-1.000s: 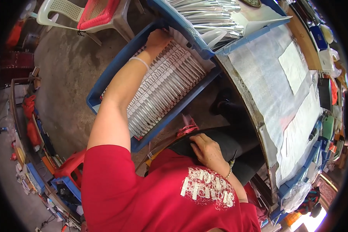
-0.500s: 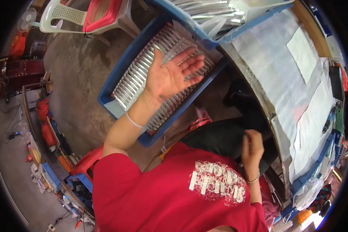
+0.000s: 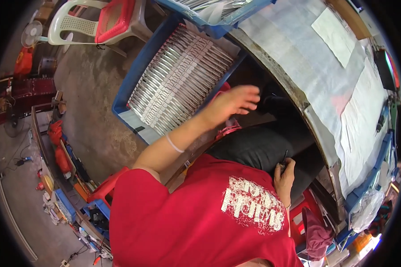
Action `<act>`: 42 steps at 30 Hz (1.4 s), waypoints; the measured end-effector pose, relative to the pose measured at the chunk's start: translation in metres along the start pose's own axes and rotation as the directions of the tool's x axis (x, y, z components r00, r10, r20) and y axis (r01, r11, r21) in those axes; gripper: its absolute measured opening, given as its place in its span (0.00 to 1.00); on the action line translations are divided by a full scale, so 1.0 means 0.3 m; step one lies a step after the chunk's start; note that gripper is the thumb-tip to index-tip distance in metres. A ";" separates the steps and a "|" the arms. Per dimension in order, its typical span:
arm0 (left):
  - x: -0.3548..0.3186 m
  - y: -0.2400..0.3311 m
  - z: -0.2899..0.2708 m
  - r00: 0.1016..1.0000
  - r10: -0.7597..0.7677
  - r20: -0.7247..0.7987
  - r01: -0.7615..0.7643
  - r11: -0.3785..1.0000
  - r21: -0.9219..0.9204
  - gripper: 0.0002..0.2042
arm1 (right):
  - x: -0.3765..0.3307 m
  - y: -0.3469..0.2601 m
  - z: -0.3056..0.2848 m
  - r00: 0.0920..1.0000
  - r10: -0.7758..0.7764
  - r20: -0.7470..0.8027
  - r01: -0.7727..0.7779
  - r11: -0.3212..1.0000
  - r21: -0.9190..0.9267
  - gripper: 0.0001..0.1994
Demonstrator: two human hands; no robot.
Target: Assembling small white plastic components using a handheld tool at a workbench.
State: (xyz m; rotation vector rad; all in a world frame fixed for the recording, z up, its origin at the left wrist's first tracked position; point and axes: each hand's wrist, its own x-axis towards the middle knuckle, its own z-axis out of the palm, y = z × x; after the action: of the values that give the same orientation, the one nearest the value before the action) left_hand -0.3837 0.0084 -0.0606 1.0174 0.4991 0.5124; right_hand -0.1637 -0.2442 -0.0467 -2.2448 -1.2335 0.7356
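Observation:
My left hand (image 3: 236,104), a pale band on its wrist, hovers between the blue bin and the table edge. Its fingers are loosely bent, slightly blurred, with nothing in them. My right hand (image 3: 284,177) rests by my dark-trousered thigh, its fingers closed round a small thin dark tool (image 3: 285,156); its exact kind is hidden by the fingers. Left of my left hand, the deep blue bin (image 3: 120,100) holds rows of shiny silver metal pieces (image 3: 178,73), packed side by side with a paler band of links down the middle.
A table (image 3: 294,40) covered in whitish sheets curves along the right. Another blue bin (image 3: 218,29) with silver pieces sits at its far end. A pale chair (image 3: 78,24) with a red seat stands far left. Cluttered shelving (image 3: 71,178) lies at the left, and a red stool (image 3: 300,213) lower right.
My left hand has moved right and down, off the bin, turning from palm up with spread fingers to loosely bent. My right hand has lowered slightly; the dark tool now shows in it.

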 end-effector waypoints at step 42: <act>0.229 0.194 0.486 0.684 0.201 0.702 0.391 0.711 -0.584 0.52 | 0.039 0.139 -0.058 1.000 0.021 0.006 -0.019 0.738 0.674 0.06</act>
State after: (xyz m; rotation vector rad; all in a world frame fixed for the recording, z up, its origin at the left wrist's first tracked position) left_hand -0.2515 -0.0210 0.0444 0.3536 -0.3793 0.1113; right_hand -0.1215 -0.2568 -0.0625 -1.6417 -0.7528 0.9960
